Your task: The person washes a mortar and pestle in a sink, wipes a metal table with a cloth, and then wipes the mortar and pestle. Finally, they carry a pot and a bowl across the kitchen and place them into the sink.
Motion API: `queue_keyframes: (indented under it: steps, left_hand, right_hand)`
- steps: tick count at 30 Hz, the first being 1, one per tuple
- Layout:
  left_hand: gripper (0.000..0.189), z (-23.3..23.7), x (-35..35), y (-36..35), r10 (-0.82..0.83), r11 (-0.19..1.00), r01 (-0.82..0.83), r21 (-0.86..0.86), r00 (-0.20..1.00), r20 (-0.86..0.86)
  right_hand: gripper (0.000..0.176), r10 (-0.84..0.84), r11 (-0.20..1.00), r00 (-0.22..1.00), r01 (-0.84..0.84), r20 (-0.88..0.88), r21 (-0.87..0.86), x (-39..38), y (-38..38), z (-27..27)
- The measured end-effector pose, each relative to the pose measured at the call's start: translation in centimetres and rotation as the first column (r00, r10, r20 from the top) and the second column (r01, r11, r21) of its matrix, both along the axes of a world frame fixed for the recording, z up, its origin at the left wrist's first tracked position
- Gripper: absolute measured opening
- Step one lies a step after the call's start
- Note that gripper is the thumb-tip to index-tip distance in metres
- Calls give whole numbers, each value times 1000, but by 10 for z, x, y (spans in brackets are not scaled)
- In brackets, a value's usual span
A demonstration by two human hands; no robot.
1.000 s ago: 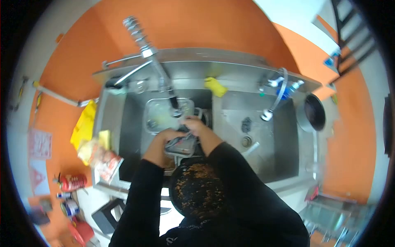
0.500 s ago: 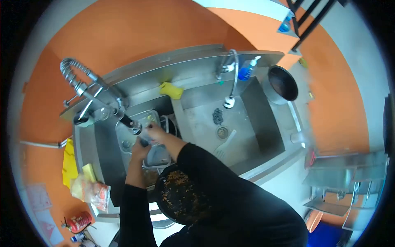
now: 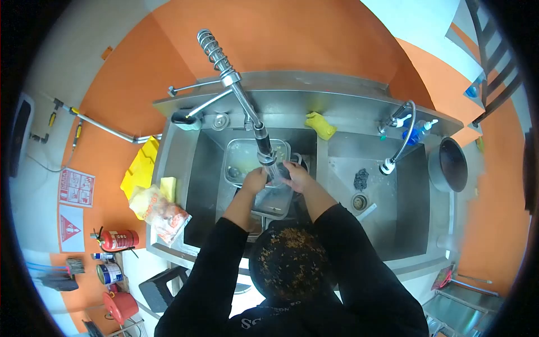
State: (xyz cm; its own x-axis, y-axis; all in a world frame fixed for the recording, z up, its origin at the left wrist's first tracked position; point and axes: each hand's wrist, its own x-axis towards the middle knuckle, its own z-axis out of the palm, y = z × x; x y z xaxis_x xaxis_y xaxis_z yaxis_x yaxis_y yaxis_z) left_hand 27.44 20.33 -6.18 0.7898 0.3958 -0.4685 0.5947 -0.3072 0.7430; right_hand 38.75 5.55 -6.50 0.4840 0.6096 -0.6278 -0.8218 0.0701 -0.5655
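Note:
My left hand (image 3: 255,181) and my right hand (image 3: 297,175) are close together over the left sink basin, just below the spray head (image 3: 265,150) of the spring tap. Both have curled fingers; what they hold is too blurred and covered to name. Behind them, a clear plastic container (image 3: 229,149) with some bits in it sits in the basin. Nearer to me, a second clear container (image 3: 273,200) lies under my hands. A pot-like rim shows partly to the right of my right hand.
A yellow cloth (image 3: 321,126) lies over the divider. The right basin holds a dark scourer (image 3: 361,179) near its drain (image 3: 359,201), with a curved tap (image 3: 412,126) above. A pot (image 3: 448,164) stands right; a plastic bag (image 3: 160,213) and sponge (image 3: 168,189) lie left.
The view has turned and shifted left, so the sink appears farther right and more level. My hands stay under the spray head, now side by side.

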Motion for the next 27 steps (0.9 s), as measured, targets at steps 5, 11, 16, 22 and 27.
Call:
queue_keyframes:
  steps: [5, 11, 16, 22, 27]
  left_hand:
    - [46, 31, -37, -27, -286, 841, 199, 503, 953, 101]
    - [62, 29, -70, -37, -335, 888, 113, 446, 823, 459]
    - [59, 46, -90, -29, -126, 992, 127, -6, 990, 66]
    - [67, 48, -157, -23, -5, 760, 81, 645, 993, -119]
    - [68, 56, -209, -28, 78, 767, 20, 642, 989, -124]
  right_hand:
    - [33, 85, 996, 969, -77, -232, 46, -7, 9, -26]
    - [28, 94, 995, 942, -83, -323, 50, -24, 31, -51]
    - [43, 79, 996, 902, -50, -424, 78, -12, 1, -31]
    - [39, 322, 942, 941, -307, -100, 139, 30, -89, 53]
    - [39, 20, 991, 933, 30, 360, -133, 8, -241, 122]
